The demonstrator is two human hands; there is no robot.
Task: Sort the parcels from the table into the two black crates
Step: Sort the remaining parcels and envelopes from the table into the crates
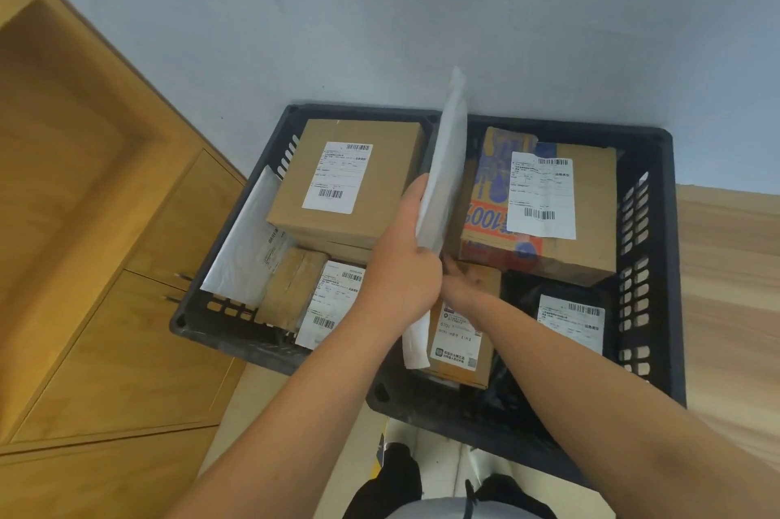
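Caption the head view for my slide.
Left hand grips a white mailer on edge between left crate and right crate; right hand reaches a small box.

Yellow wooden cabinet doors (105, 223) stand left, a grey wall (422, 11) behind, a pale wood-grain surface (730, 286), perhaps flooring, right.

- The left hand (401, 265) and right hand (464, 286) are seen bare.
- The left forearm (295, 413) and right forearm (591, 383) are uncovered along their whole visible length.
- Black trousers (392, 480) are worn.
- A pale grey top (426, 512) is glimpsed at the bottom edge.
- A thin dark cord (469, 497) is seen against it.
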